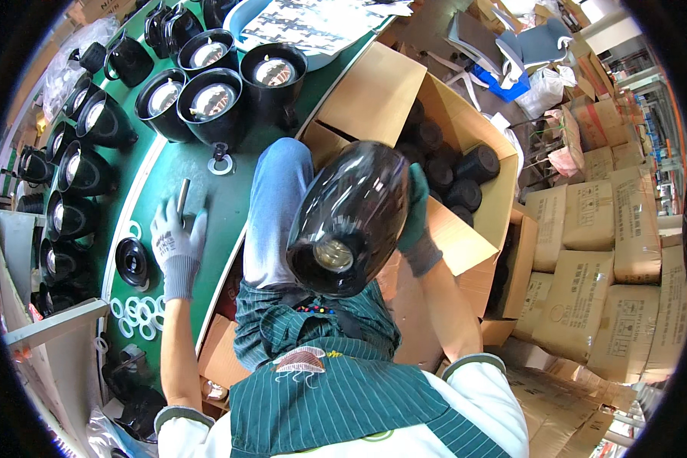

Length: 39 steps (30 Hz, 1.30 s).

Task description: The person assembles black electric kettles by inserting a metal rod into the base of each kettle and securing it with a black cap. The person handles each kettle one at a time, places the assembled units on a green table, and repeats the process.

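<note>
My right hand point(417, 217), in a dark green glove, grips a glossy black jug body point(351, 206) by its side. The jug is tilted above my lap, and a shiny metallic round part point(333, 255) shows inside its near end. On the green bench my left hand point(177, 238), in a pale grey glove, has its fingers around a short metal rod point(183, 196) that sticks up past them. Just left of that hand lies a round black lid-like part point(132, 261). Several white rings point(141, 311) are spread below it, and another white ring point(220, 165) lies farther up the bench.
Several black jug bodies point(210, 99) with shiny insides stand at the far bench end, and more point(84, 168) line its left side. An open carton point(466, 252) of black cylinders point(478, 162) is at my right. Stacked cartons point(588, 267) stand farther right.
</note>
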Tool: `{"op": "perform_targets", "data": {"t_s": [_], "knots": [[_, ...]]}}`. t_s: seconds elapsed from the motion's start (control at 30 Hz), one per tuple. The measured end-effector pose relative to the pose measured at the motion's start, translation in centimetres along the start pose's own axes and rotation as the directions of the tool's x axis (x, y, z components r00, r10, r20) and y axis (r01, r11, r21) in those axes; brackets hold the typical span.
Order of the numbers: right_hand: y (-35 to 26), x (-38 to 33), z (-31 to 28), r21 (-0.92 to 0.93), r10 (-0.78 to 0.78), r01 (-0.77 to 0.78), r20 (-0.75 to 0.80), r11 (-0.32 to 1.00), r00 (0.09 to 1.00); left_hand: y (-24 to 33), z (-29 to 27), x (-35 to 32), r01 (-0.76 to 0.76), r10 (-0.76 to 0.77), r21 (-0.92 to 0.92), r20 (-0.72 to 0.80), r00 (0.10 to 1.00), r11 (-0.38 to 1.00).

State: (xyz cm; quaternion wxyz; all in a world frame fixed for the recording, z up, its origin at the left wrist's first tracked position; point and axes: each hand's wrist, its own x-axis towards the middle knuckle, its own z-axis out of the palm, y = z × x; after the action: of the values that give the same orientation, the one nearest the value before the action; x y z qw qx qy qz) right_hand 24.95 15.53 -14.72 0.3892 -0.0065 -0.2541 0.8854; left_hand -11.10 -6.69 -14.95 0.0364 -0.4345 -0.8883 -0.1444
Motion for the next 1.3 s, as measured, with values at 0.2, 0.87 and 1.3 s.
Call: {"op": "perform_targets", "data": {"t_s": [0.2,0.87,1.3], "knots": [[-2.5,3.4,6.3,-0.932,0.22,0.101,0.186,0.348,0.958,-6.2,5.5,-2.4,0.282,-0.284,0.059,0.035,0.958,0.958],[3.9,4.4,-0.1,-0.81,-0.143,0.218,0.166,0.545,0.976,20.7,-12.5,-1.5,-0.577,0.552,-0.077,0.42,0.721,0.813],[7.6,10.2,1.2,-0.232,0.592,-0.566,0.06,0.791,0.804,23.4,-10.4,-5.6,-0.334,0.257,0.18,0.351,0.9,0.925]]}}
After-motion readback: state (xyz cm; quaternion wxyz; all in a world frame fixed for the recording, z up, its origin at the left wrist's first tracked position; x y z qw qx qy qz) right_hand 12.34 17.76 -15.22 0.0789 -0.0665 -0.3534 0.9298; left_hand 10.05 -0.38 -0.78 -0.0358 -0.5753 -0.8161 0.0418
